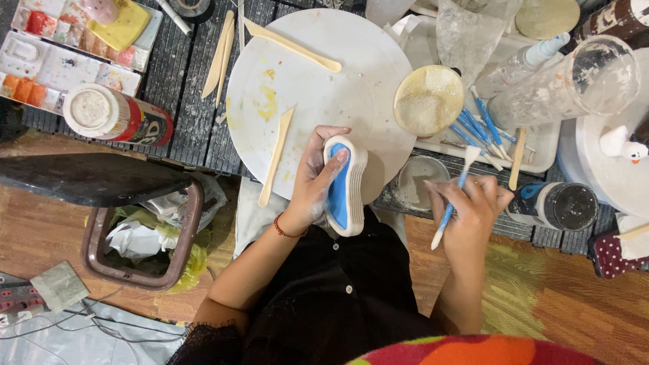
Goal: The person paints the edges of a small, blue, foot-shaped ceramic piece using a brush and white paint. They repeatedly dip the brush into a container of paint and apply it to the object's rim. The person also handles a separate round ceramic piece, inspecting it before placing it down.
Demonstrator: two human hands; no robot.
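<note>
the left hand [312, 181] wraps around a cloud-shaped ceramic piece [345, 186], white on its sides with a blue painted face, thumb over the top and fingers curled behind it, clamped firmly. the piece is held upright just off the near edge of the round white board [318, 81], over the person's lap and black shirt [338, 290].

the right hand [470, 206] pinches a blue-handled brush [454, 196] between thumb and fingers, closed tight on the handle, white bristles pointing up toward the table. the brush and the piece are apart, with a strip of open air between them.

the board takes up most of the middle of the dark slatted table [196, 115]; 1 wooden tool [276, 157] lies at its near-left rim, another wooden tool [294, 46] across its top. to the right it nearly touches a round glaze cup [428, 100], and a bundle of blue brushes [481, 128] crowds the white tray [541, 145] there. a small water cup [418, 181] sits at the table edge between the 2 hands.

below left, a brown bin [142, 236] with crumpled paper stands on the floor, well apart from the hands. a paint palette [67, 47] is cut off at the upper left, and a clear plastic cup [574, 84] runs out at the upper right. the fingers behind the ceramic piece are hidden.
</note>
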